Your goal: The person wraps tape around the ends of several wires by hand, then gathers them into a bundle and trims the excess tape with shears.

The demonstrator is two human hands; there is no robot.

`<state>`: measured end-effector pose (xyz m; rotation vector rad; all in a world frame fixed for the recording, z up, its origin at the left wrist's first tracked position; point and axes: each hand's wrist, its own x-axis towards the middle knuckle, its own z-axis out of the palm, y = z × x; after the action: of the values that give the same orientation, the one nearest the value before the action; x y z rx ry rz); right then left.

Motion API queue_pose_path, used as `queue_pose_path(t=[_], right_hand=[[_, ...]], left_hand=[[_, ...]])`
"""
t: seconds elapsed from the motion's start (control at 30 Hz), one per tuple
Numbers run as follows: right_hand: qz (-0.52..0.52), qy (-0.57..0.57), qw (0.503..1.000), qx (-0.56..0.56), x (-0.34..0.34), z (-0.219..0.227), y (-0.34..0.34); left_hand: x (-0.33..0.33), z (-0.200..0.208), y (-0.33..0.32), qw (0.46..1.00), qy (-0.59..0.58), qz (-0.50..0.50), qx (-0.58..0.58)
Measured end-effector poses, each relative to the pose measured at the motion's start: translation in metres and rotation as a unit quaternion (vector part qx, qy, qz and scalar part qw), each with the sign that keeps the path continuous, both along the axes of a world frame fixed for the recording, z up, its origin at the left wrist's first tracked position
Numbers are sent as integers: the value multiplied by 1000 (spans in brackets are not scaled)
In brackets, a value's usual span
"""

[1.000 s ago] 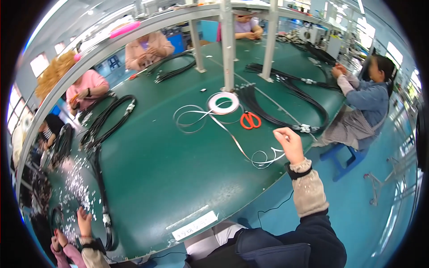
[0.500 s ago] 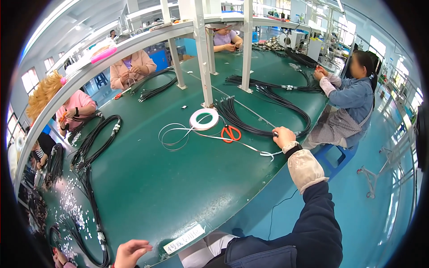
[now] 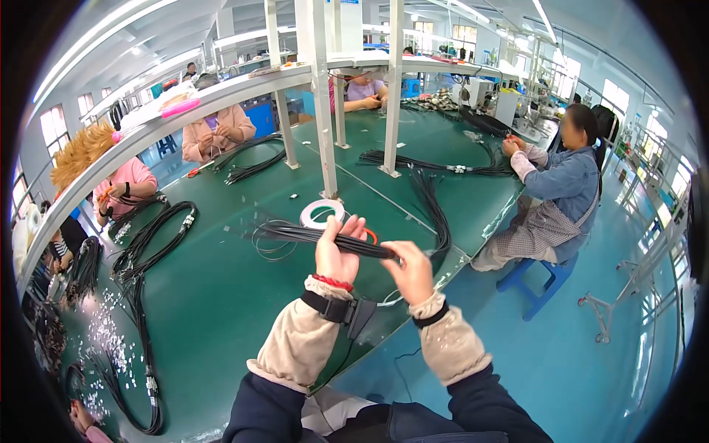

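Head view, left hand [image 3: 338,257] holding black cables [image 3: 295,232], right hand [image 3: 411,275] gripping them, tips [image 3: 258,227] blurred, scissors [image 3: 372,235] mostly hidden

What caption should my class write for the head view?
Cable bundle across the open left hand, gripped by the right hand, above a green table.

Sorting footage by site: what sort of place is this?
Probably a cable-assembly workshop: a held black cable bundle, more bundles on a big green worktable, and several co-workers around it.
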<state>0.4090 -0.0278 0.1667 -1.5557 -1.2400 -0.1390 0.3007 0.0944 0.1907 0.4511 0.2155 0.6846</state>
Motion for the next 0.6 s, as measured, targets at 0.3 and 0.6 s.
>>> queue_pose_path(t=[0.3, 0.6], right_hand=[[220, 743, 619, 126, 48, -96, -51], [329, 714, 599, 152, 66, -76, -20]], left_hand=[[-18, 58, -36, 981, -167, 88, -44], [-164, 96, -15, 994, -67, -18, 84]])
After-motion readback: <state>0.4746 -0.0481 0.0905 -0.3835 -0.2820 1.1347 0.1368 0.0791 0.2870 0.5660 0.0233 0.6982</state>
